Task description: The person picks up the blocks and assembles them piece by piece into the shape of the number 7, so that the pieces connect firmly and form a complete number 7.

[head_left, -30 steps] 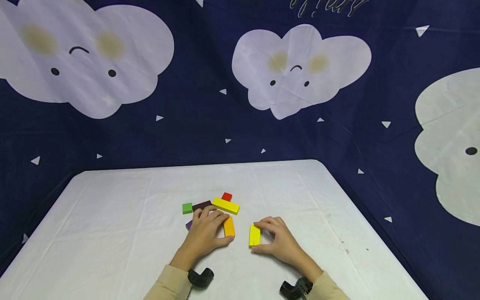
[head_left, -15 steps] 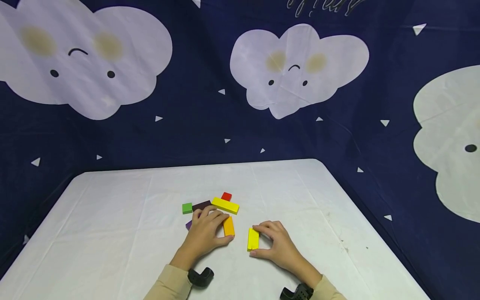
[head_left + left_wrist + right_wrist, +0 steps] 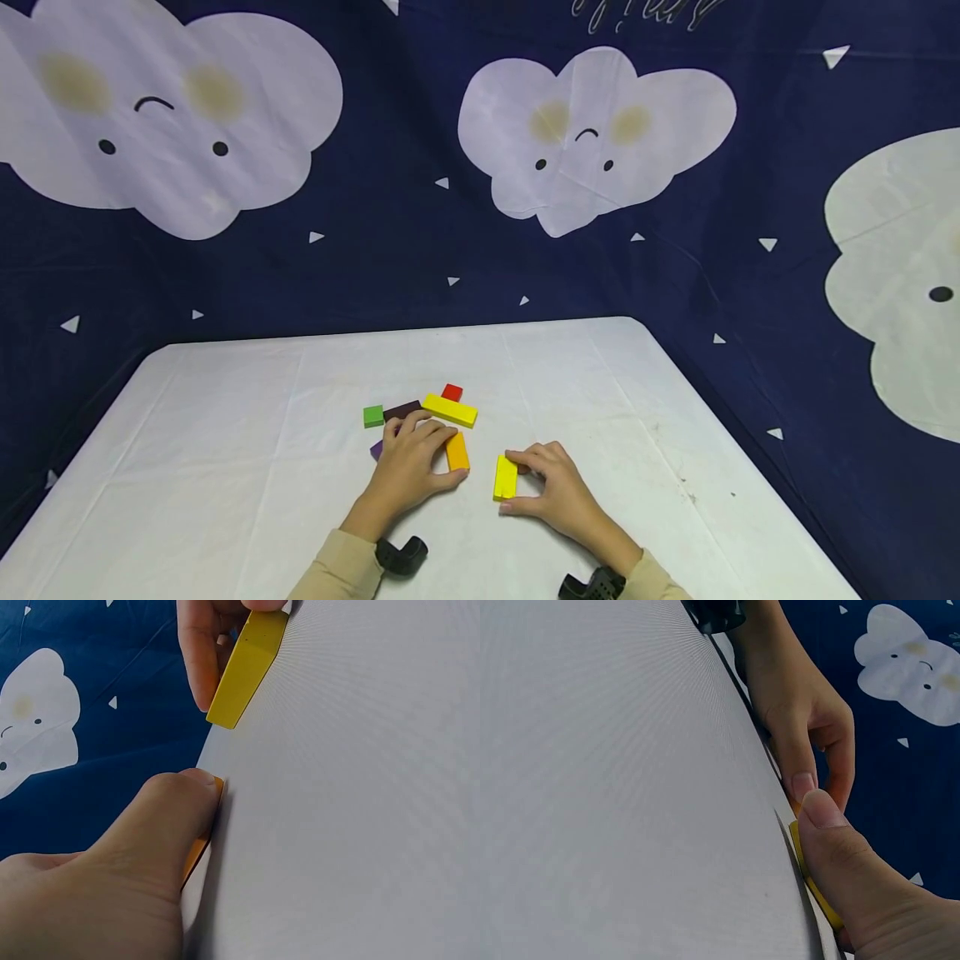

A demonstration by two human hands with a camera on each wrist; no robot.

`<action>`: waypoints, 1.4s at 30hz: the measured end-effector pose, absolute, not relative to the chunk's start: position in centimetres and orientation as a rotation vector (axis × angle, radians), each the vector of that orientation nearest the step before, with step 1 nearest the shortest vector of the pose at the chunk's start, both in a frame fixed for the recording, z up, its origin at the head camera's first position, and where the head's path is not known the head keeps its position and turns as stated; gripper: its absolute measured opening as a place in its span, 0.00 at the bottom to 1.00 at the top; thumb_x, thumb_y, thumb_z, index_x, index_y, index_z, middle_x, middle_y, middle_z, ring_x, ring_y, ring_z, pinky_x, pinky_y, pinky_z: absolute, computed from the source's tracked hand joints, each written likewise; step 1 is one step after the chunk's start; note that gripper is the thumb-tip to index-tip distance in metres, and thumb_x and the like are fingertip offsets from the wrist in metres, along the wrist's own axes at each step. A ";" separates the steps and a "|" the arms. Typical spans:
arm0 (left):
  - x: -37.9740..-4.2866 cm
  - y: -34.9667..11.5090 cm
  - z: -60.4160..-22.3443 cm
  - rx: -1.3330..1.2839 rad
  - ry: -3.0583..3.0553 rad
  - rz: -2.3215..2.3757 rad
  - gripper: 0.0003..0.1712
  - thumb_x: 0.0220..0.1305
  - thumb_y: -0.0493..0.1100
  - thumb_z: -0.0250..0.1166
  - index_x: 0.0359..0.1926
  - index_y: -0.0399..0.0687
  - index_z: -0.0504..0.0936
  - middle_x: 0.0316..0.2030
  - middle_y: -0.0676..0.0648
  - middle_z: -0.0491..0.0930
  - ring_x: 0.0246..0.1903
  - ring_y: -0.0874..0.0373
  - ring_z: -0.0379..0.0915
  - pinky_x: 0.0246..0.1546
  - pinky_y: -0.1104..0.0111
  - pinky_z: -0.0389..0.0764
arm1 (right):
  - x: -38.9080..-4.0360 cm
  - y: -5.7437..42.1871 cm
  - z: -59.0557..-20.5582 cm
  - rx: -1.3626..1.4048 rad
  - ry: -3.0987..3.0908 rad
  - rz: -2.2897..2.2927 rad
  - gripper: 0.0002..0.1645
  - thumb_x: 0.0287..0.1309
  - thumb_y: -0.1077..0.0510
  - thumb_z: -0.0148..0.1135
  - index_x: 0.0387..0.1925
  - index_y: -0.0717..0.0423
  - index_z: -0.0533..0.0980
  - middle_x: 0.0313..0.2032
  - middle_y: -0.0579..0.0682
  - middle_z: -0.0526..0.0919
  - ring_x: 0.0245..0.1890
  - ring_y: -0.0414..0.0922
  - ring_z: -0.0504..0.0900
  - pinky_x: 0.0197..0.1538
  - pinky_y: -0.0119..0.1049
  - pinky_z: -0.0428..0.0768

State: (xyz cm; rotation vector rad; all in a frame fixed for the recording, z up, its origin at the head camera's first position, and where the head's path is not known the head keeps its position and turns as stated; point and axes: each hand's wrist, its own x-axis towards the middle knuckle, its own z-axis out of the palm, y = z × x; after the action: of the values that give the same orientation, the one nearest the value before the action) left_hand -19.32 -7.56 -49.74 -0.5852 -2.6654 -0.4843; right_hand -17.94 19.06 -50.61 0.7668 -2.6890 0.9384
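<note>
My left hand [image 3: 411,468] pinches an orange block [image 3: 457,452] between thumb and fingers on the white table. To its right, my right hand [image 3: 551,482] grips a short yellow block [image 3: 506,478] by its near and far ends. A gap separates the two blocks. In the left wrist view the yellow block [image 3: 247,671] appears tilted beyond my left thumb, which covers most of the orange block [image 3: 196,855]. From the right wrist, only a thin edge of the yellow block [image 3: 814,883] shows past my thumb.
Behind my left hand lie a green cube [image 3: 372,417], a dark brown block [image 3: 402,411], a longer yellow block [image 3: 450,411] and a red cube [image 3: 452,392]. My left hand partly covers a purple block [image 3: 377,450]. A dark blue cloud-print cloth [image 3: 390,267] hangs behind the table [image 3: 225,467].
My right hand has shifted slightly left and toward me, carrying the short yellow block along. The left hand stays in place on the orange block.
</note>
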 end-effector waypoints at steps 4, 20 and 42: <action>-19.3 -7.6 -49.7 -0.569 -2.679 -0.482 0.36 0.50 0.71 0.69 0.55 0.58 0.83 0.51 0.53 0.83 0.62 0.51 0.65 0.60 0.43 0.58 | -17.9 19.1 -50.6 0.799 -2.660 0.921 0.44 0.35 0.31 0.76 0.56 0.46 0.81 0.39 0.26 0.78 0.41 0.30 0.66 0.46 0.31 0.71; -19.5 -7.5 -49.7 -0.567 -2.671 -0.505 0.37 0.47 0.72 0.72 0.54 0.59 0.84 0.51 0.54 0.83 0.61 0.51 0.66 0.59 0.45 0.57 | -17.6 19.6 -50.3 0.792 -2.700 0.970 0.42 0.41 0.34 0.76 0.58 0.47 0.80 0.40 0.28 0.78 0.42 0.31 0.66 0.46 0.32 0.71; -20.4 -6.0 -49.4 -0.412 -2.692 -0.758 0.42 0.48 0.69 0.74 0.60 0.54 0.80 0.54 0.52 0.82 0.57 0.53 0.68 0.58 0.49 0.53 | -17.6 19.7 -50.3 0.782 -2.665 1.047 0.35 0.38 0.36 0.78 0.51 0.42 0.83 0.44 0.28 0.82 0.44 0.31 0.69 0.49 0.31 0.74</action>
State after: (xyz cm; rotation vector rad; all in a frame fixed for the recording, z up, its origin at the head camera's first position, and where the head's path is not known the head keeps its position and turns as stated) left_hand -20.38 -5.98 -49.36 -0.4120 -2.6921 -0.7581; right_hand -17.64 19.75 -50.32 0.7820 -2.6649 1.0469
